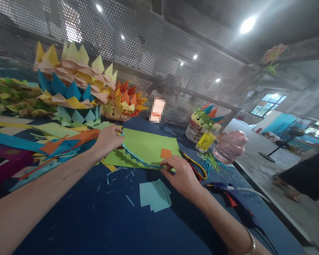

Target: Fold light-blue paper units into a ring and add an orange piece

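Note:
My left hand [108, 138] pinches one end of a thin light-blue paper strip [134, 156] at the upper left corner of a lime-green paper sheet [146, 145]. At the sheet's near edge my right hand [182, 175] pinches the strip's other end. The strip curves across the green sheet between both hands. A small orange paper square [166, 153] lies on the sheet just above my right hand. A stack of pale blue paper squares [154, 194] rests on the dark blue table [95, 219] below my right hand.
Spiky folded-paper pieces [74, 85] and an orange one [126, 101] stand at the back left against perforated metal mesh. Yellow-handled scissors [195, 166], a blue glue gun [234, 202], a yellow-labelled jar [206, 140], a pink container [228, 147] sit right. A person [305, 173] passes beyond the table's right edge.

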